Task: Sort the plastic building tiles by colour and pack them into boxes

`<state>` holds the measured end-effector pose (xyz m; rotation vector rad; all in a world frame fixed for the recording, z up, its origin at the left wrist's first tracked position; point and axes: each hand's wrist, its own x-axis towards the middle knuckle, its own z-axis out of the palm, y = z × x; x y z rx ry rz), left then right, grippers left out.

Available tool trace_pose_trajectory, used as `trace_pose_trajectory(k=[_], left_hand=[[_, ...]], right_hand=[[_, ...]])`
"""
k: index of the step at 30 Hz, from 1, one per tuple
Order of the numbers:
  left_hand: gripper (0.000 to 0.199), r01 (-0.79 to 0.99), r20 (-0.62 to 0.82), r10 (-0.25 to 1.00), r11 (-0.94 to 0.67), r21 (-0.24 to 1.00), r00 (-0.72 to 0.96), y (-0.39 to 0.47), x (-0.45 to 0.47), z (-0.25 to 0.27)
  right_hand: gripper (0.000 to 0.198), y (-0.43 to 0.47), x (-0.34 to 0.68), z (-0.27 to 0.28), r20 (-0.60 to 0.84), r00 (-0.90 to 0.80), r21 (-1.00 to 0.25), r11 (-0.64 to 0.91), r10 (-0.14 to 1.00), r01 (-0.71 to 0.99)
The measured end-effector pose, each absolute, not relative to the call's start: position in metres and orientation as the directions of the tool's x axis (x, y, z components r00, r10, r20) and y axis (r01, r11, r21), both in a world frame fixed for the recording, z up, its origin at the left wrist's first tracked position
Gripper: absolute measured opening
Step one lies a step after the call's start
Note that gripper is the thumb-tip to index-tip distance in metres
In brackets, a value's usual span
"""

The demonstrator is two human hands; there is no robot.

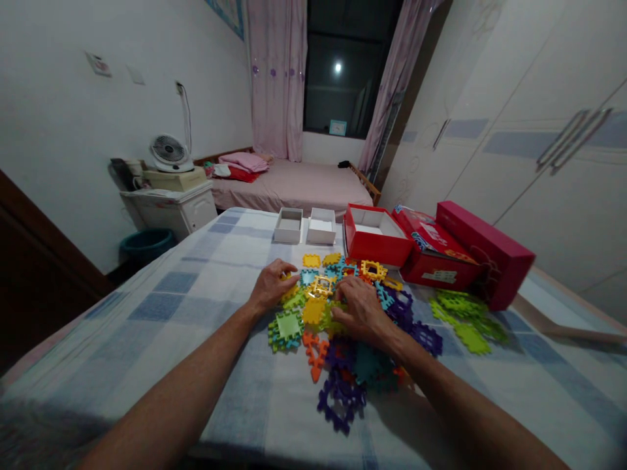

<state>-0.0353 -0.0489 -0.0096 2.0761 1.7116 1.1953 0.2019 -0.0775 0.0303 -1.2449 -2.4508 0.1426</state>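
Observation:
A heap of flat interlocking plastic building pieces with notched edges lies on the checked cloth in front of me. My left hand is at the heap's left edge, its fingers bent and its thumb apart from them, beside a yellow-green piece. My right hand reaches over the middle of the heap, thumb and fingers apart, close to a solid yellow piece and a yellow frame piece. Nearer me lie a light green square piece, an orange piece and a dark purple frame piece. The right palm hides some pieces.
Two small white boxes, a left one and a right one, stand behind the heap. An open red box, a printed red box and a crimson box stand right of them. Lime green pieces lie at the right.

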Motion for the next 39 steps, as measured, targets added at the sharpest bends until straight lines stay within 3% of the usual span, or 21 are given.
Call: trace_pose_trajectory(k=[5,10,13,19,23,27,30,34,39], left_hand=[[0.017,0.809,0.554,0.822,-0.234,0.54,-0.132,-0.05,-0.042,-0.002],[0.02,0.823,0.475,0.865,-0.383,0.419,0.161,-0.06,-0.034,0.004],[0.018,0.827,0.439,0.862,-0.427,0.365,0.251,-0.062,-0.032,0.002],[0.026,0.816,0.391,0.838,-0.504,0.285,0.381,-0.06,-0.038,0.003],[0.033,0.802,0.342,0.822,-0.545,0.243,0.455,-0.061,-0.037,0.007],[0.035,0.813,0.317,0.837,-0.526,0.248,0.445,-0.063,-0.035,0.009],[0.031,0.827,0.311,0.852,-0.501,0.254,0.421,-0.063,-0.036,0.008],[0.027,0.86,0.338,0.88,-0.432,0.272,0.335,-0.06,-0.039,0.004],[0.03,0.923,0.386,0.915,-0.243,0.299,0.116,-0.053,-0.046,-0.002]], right_hand=[[0.003,-0.07,0.209,0.043,0.351,-0.431,-0.307,0.537,0.832,0.786],[0.014,-0.076,0.194,0.048,0.247,-0.639,-0.449,0.671,0.728,0.591],[0.016,-0.079,0.176,0.047,0.215,-0.7,-0.372,0.72,0.681,0.586],[0.017,-0.064,0.177,0.05,0.235,-0.47,-0.129,0.507,0.851,0.852],[0.018,-0.061,0.192,0.055,0.232,-0.405,-0.31,0.462,0.884,0.831],[0.015,-0.07,0.19,0.056,0.067,-0.591,-0.462,0.55,0.804,0.696],[0.012,-0.079,0.181,0.054,-0.005,-0.657,-0.365,0.61,0.754,0.703],[0.015,-0.085,0.172,0.051,-0.05,-0.636,-0.169,0.621,0.77,0.765],[0.029,-0.084,0.171,0.049,-0.091,-0.61,-0.184,0.589,0.787,0.787]])
